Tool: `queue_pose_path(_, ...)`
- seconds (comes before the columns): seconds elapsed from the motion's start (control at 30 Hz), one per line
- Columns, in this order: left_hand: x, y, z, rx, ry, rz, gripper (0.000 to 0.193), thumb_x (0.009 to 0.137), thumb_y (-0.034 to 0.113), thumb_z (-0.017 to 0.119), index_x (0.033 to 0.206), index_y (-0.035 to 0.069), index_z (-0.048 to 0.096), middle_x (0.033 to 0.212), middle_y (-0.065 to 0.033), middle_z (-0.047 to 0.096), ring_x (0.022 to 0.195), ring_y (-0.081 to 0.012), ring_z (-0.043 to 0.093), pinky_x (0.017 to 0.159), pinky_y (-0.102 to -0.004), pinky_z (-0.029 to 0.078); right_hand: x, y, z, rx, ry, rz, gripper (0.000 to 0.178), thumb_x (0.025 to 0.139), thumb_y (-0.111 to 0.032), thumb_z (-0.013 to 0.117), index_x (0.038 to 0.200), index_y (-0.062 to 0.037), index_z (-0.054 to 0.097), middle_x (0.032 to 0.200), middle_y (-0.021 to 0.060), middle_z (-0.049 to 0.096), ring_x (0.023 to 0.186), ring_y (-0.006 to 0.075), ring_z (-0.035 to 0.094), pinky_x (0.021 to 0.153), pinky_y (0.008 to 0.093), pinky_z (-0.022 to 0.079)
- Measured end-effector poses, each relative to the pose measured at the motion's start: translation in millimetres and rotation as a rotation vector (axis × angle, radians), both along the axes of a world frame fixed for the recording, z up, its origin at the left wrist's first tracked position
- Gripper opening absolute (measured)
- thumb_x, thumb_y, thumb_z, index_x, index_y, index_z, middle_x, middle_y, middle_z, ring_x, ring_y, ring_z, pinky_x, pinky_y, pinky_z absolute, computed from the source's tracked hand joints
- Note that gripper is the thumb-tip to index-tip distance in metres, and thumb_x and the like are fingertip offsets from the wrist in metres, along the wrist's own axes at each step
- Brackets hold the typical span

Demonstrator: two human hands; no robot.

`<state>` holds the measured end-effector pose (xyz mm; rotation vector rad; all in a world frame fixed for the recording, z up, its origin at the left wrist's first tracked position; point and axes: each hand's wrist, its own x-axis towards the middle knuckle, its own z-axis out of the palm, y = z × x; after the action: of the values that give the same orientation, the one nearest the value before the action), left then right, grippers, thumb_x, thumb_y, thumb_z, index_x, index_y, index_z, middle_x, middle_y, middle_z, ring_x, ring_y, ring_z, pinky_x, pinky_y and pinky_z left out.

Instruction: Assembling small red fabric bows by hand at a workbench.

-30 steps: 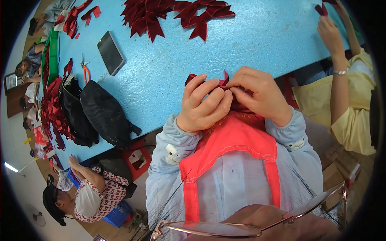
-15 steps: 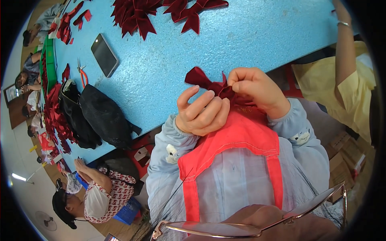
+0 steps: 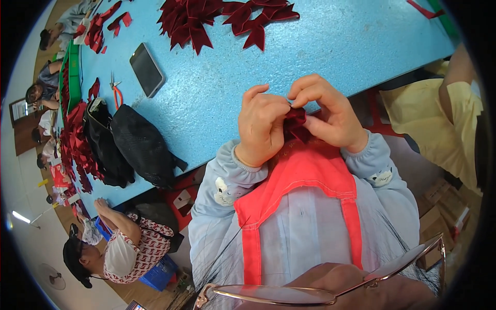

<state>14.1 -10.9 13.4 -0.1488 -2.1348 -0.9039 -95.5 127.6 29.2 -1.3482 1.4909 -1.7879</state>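
Note:
A dark red velvet bow [image 3: 295, 123] is held between my two hands, in front of my red apron and by the table's near edge. My left hand [image 3: 262, 124] is closed on its left side, with the fingers bent over the ribbon. From the right, my right hand [image 3: 326, 111] pinches the bow between thumb and fingers. The fingertips of both hands meet at the top of the ribbon and hide most of it. Whether a thread or other small thing is between them, I cannot make out.
On the blue table [image 3: 206, 98] lie a pile of red bows [image 3: 191, 23], a phone [image 3: 146, 70], orange-handled pliers [image 3: 117, 95], a black pouch [image 3: 139, 142] and red ribbon pieces [image 3: 77, 139]. A green tray [image 3: 75, 77] stands at left. Co-workers sit at left; another person in yellow [image 3: 413, 111] is at right.
My left hand has turned and risen, its fingers now over the bow. The ribbon tail that stuck out to the left is now hidden. The right-hand person's arm has drawn back from the table.

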Motion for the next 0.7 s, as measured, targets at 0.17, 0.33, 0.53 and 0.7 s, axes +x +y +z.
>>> queue_pose_path(0.17, 0, 17, 10, 0.347, -0.16, 0.054, 0.014, 0.082, -0.007, 0.053, 0.09, 0.004, 0.051, 0.08, -0.0086, 0.058, 0.067, -0.0233, 0.057, 0.069, -0.0345, 0.047, 1, -1, -13, -0.043, -0.145, 0.018, 0.025, 0.072, 0.009, 0.051, 0.094, -0.0031, 0.049, 0.093, 0.0089, 0.049, 0.088, 0.0179, 0.048, 0.083, 0.0303, 0.039)
queue_pose_path(0.33, -6, 22, 7, 0.461, -0.181, 0.191, 0.009, 0.086, -0.005, 0.051, 0.091, 0.003, 0.051, 0.08, -0.0112, 0.057, 0.066, -0.0236, 0.057, 0.057, -0.0295, 0.045, 11, -6, -23, 0.034, -0.176, -0.212, 0.022, 0.074, 0.01, 0.051, 0.091, -0.0037, 0.047, 0.089, 0.0076, 0.047, 0.089, 0.0154, 0.048, 0.081, 0.0283, 0.04)
queue_pose_path(0.53, -9, 18, 10, 0.392, -0.161, 0.284, 0.009, 0.086, -0.004, 0.051, 0.091, 0.003, 0.051, 0.08, -0.0117, 0.056, 0.066, -0.024, 0.057, 0.058, -0.0309, 0.045, 8, -11, -15, -0.191, -0.313, -0.155, 0.023, 0.077, 0.011, 0.049, 0.094, -0.0038, 0.049, 0.09, 0.0058, 0.051, 0.081, 0.0122, 0.05, 0.068, 0.0228, 0.041)
queue_pose_path(0.7, -8, 18, 7, 0.282, -0.15, 0.241, 0.01, 0.086, -0.002, 0.053, 0.094, 0.003, 0.052, 0.081, -0.0108, 0.057, 0.067, -0.0222, 0.058, 0.059, -0.0306, 0.046, 16, -16, -12, 0.015, -0.307, -0.255, 0.018, 0.084, 0.006, 0.051, 0.099, -0.0035, 0.052, 0.087, 0.0025, 0.056, 0.073, 0.0076, 0.051, 0.061, 0.02, 0.041)
